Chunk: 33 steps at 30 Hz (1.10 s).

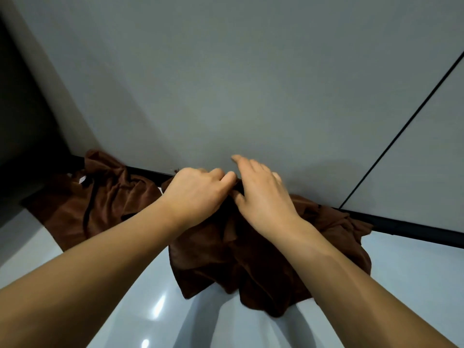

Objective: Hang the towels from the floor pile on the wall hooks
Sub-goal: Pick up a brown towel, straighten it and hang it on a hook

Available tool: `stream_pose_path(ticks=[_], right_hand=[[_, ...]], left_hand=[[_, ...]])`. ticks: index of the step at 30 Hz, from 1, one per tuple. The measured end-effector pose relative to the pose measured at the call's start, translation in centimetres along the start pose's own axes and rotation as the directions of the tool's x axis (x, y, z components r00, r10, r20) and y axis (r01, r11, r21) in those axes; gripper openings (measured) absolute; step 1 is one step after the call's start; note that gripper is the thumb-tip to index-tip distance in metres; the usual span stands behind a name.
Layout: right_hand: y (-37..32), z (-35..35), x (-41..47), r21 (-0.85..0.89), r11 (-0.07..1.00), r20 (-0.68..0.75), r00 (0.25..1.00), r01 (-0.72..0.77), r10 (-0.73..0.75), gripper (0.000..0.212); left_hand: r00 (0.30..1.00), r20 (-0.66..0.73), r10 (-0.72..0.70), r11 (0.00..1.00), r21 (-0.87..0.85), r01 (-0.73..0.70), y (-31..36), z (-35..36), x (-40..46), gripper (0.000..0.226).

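A: What's nearest the camera?

B: Two bare forearms reaching forward over a glossy pale floor [140, 297]. Between them hangs a brown towel [226, 267], bunched, its lower folds at or just above the floor.

A: And the hands?

B: The left hand [198, 194] has its fingers curled, pinching the towel's top edge. The right hand [263, 197] is just beside it, fingers fairly straight and spread; its thumb touches the cloth, though whether it grips I cannot tell.

A: Anything further back?

B: A pile [100, 197] of brown towels lies on the floor to the left, against a black skirting [401, 224]. Behind rises a grey wall [251, 84].
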State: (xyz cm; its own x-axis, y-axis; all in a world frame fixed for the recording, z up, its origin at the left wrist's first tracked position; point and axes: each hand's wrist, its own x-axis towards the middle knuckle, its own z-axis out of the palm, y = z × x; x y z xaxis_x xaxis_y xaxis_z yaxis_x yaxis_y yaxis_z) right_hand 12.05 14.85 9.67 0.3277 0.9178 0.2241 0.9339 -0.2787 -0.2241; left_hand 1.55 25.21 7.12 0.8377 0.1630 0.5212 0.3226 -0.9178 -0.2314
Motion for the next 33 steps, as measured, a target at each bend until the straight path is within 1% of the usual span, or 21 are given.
stream_pose_path(ticks=[2,4,5,7,10,12,14,19,20,22,23,25,27,28,29,31,32,33], right_hand=[[0.0,0.2,0.1,0.004,1.0,0.008,1.0,-0.02,0.019,0.041],[-0.1,0.4,0.1,0.071,0.997,0.016,0.999,-0.037,0.036,0.02],[-0.1,0.5,0.0,0.121,0.991,0.015,0.999,-0.05,0.048,0.014],[-0.1,0.7,0.0,0.222,0.97,0.016,0.995,-0.095,0.094,0.014],[-0.2,1.1,0.2,0.309,0.941,-0.028,0.988,-0.137,0.153,0.025],[-0.1,1.1,0.4,0.284,0.947,-0.067,0.983,-0.148,0.173,0.031],[0.3,0.8,0.2,0.201,0.967,-0.068,0.983,-0.155,0.172,0.028],[2.1,-0.1,-0.5,0.019,0.986,-0.115,0.98,-0.163,0.164,0.005],[2.4,-0.2,-0.5,0.001,0.984,-0.117,0.977,-0.18,0.179,0.005],[3.0,-0.4,-0.5,0.003,0.976,-0.125,0.968,-0.218,0.216,0.015],[3.5,-0.5,-0.5,0.024,0.971,-0.129,0.962,-0.239,0.24,0.018],[4.4,-0.6,-0.6,0.103,0.954,-0.119,0.949,-0.281,0.292,0.016],[5.1,-0.8,-0.7,0.176,0.935,-0.089,0.941,-0.309,0.327,0.01],[5.4,-0.8,-0.7,0.22,0.921,-0.084,0.934,-0.321,0.346,0.013],[5.6,-0.9,-0.7,0.286,0.895,-0.082,0.922,-0.341,0.378,0.02],[5.8,-1.1,-0.3,0.455,0.804,-0.07,0.885,-0.382,0.46,0.032],[5.9,-1.2,-0.1,0.519,0.758,-0.065,0.866,-0.394,0.495,0.035],[6.0,-1.3,0.1,0.546,0.734,-0.067,0.853,-0.404,0.518,0.036]], left_hand=[[0.999,-0.025,0.028,1.0,0.009,-0.028,-0.2,-0.1,-0.1,0.007],[0.999,-0.041,0.026,1.0,0.011,-0.026,-0.3,-0.4,-0.1,0.012],[0.999,-0.041,0.018,1.0,0.001,-0.018,-0.3,-0.6,-0.1,0.014],[0.999,-0.032,-0.007,1.0,-0.028,0.006,-0.4,-0.9,0.1,0.012],[0.995,-0.02,-0.094,0.995,-0.022,0.093,-0.9,-1.5,0.3,0.021],[0.989,-0.031,-0.147,0.989,0.005,0.147,-1.5,-2.0,0.6,0.027],[0.983,-0.036,-0.181,0.983,0.024,0.182,-2.4,-2.5,0.6,0.031],[0.961,-0.033,-0.273,0.96,0.057,0.275,-4.9,-3.2,-0.4,0.031],[0.953,-0.038,-0.301,0.951,0.066,0.303,-5.2,-3.2,-0.6,0.031],[0.924,-0.073,-0.376,0.922,0.068,0.38,-5.9,-3.2,-1.0,0.031],[0.902,-0.098,-0.42,0.903,0.055,0.427,-6.2,-3.3,-1.1,0.03],[0.856,-0.119,-0.503,0.859,0.038,0.51,-6.8,-3.5,-1.3,0.03],[0.845,-0.137,-0.517,0.85,0.037,0.526,-7.2,-3.6,-1.6,0.031],[0.841,-0.146,-0.522,0.847,0.03,0.531,-7.3,-3.7,-1.7,0.031],[0.832,-0.153,-0.533,0.84,0.02,0.542,-7.3,-3.7,-1.7,0.031],[0.808,-0.152,-0.569,0.817,0.004,0.576,-7.6,-3.8,-1.7,0.032],[0.795,-0.148,-0.589,0.803,0.003,0.596,-7.7,-3.9,-1.7,0.033],[0.781,-0.15,-0.606,0.791,-0.001,0.612,-7.9,-3.9,-1.6,0.033]])
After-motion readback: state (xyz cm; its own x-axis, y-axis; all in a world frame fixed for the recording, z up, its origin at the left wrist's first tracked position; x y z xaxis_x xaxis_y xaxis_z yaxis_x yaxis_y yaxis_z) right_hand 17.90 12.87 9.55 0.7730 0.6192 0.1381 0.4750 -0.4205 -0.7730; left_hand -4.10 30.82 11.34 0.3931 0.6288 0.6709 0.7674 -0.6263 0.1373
